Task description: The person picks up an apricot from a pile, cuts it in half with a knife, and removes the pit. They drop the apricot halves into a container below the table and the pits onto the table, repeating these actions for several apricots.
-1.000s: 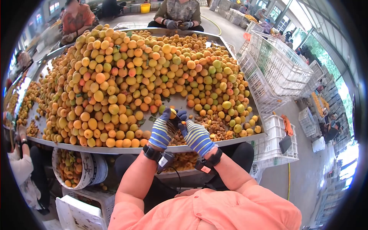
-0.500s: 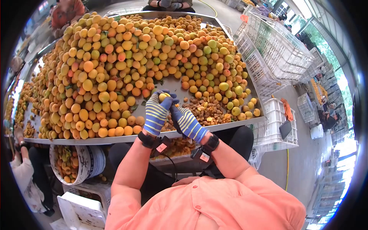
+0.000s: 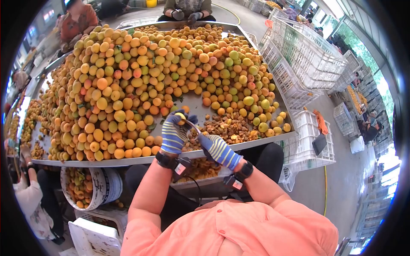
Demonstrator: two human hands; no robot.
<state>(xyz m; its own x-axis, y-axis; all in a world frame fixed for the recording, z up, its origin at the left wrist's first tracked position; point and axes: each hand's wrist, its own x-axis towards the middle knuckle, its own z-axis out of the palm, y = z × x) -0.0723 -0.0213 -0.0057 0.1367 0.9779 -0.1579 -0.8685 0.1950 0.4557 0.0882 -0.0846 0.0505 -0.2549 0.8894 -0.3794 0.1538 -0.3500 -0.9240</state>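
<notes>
My left hand (image 3: pixel 174 133), in a striped glove with dark blue fingers, grips a yellow apricot (image 3: pixel 181 117) over the near edge of the metal table. My right hand (image 3: pixel 217 148), gloved alike, is closed around a small knife (image 3: pixel 193 125). Its thin blade points up and left at the apricot; whether it touches is too small to tell. Just beyond and right of my hands lies a low heap of brown pits and scraps (image 3: pixel 230 127). A large pile of whole apricots (image 3: pixel 128 85) covers much of the table.
Below the table edge sit apricot halves (image 3: pixel 202 169) in a container. A white bucket (image 3: pixel 112 187) of apricots stands at left, near a white plastic box (image 3: pixel 94 237). White crates (image 3: pixel 305 55) are stacked at right. Other people sit across the table and at left.
My right hand has moved slightly away from the left, showing the blade between them. My left hand still holds the apricot. The view has tilted up slightly.
</notes>
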